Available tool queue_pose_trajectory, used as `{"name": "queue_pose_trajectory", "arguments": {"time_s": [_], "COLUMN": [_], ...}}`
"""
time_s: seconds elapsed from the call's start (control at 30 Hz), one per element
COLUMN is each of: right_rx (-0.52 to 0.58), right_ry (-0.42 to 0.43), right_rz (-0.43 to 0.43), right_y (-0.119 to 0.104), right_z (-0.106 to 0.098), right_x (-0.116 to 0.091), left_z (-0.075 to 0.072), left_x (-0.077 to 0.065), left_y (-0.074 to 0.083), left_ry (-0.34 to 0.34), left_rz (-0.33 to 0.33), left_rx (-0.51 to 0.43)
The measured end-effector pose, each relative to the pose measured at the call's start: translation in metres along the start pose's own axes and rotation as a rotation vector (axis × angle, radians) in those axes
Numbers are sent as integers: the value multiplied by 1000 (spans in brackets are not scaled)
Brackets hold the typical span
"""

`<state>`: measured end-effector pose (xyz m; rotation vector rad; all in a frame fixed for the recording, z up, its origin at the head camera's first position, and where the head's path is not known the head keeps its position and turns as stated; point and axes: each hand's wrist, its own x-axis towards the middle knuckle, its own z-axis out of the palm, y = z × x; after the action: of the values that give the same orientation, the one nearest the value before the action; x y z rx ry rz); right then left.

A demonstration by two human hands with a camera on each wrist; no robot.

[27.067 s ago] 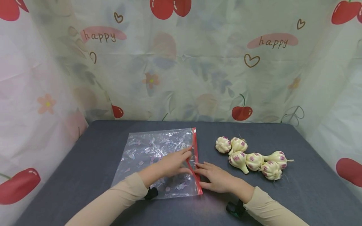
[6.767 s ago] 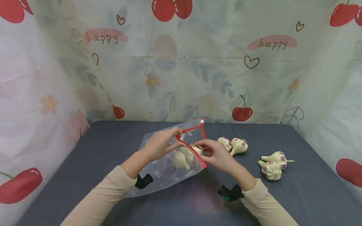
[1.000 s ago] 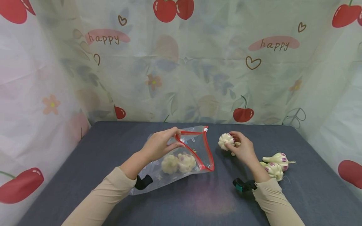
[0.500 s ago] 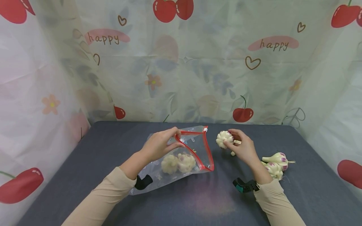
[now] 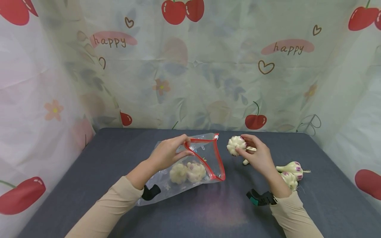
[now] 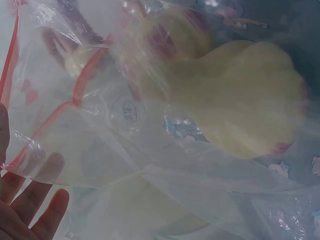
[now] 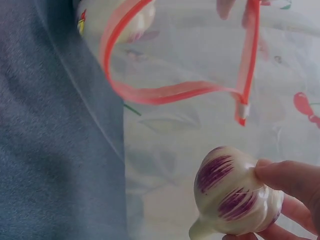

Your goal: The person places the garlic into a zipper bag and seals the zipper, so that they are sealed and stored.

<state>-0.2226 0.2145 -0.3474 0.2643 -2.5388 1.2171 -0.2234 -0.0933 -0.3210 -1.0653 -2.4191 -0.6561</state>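
My left hand [image 5: 169,152] pinches the red zip rim of a clear plastic zip bag [image 5: 181,191], whose mouth gapes toward the right. Inside lie two garlic bulbs [image 5: 195,172], blurred by the film. In the left wrist view a bulb [image 6: 250,100] shows large through the plastic, with fingers [image 6: 47,212] at lower left. Right of the mouth, my right hand [image 5: 260,157] holds another purple-streaked bulb [image 7: 232,185] between thumb and fingers, raised over the table. Under that hand a pale stalk [image 5: 245,162] sticks out; the rest of its bulb is hidden.
Two more bulbs [image 5: 293,168] lie on the dark tabletop [image 5: 214,211] at the right, partly behind the right forearm. A printed curtain [image 5: 196,86] hangs behind the table and along both sides.
Earlier the bag lay flat with all the bulbs beside it; two bulbs are now inside. Within the last second the right hand has lifted its bulb slightly. The left hand stays put.
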Motion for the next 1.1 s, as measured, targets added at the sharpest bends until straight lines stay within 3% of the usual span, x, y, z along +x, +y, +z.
{"name": "queue_pose_trajectory", "arguments": {"time_s": [1.1], "right_rx": [72], "right_ry": [-8], "right_rz": [-131], "right_y": [-29], "right_z": [-19], "right_x": [-17], "left_z": [-2], "left_x": [1], "left_y": [0], "left_ry": [32], "left_rz": [34], "left_rx": [3]}}
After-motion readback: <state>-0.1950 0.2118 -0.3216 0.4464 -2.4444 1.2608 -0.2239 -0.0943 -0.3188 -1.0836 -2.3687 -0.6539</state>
